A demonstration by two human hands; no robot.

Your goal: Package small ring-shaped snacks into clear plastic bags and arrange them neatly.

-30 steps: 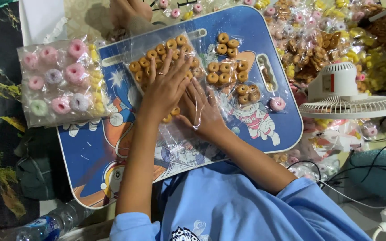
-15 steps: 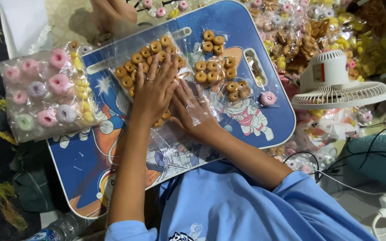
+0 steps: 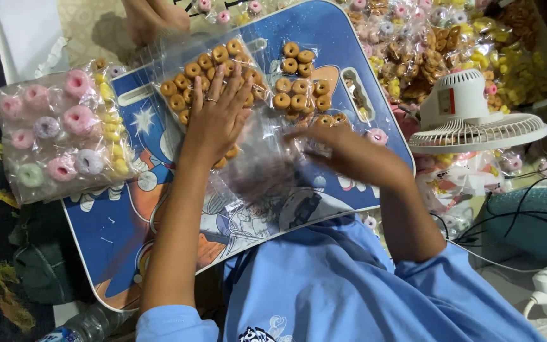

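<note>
we saw the lap tray (image 3: 128,253) across the person's knees, with a bag of ring biscuits (image 3: 213,69) lying on it under the left hand (image 3: 213,120); small biscuit packets (image 3: 299,82) lay right of that, beside the right hand (image 3: 349,152), a bag of rings (image 3: 58,136) overlapped the tray's left edge, and a fan (image 3: 476,120) stood to the right

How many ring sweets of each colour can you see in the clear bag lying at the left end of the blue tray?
In the clear bag:
Pink rings: 6
Pale lilac or white rings: 2
Green ring: 1
Total: 9 rings; the small yellow pieces beside them are not counted.
</note>
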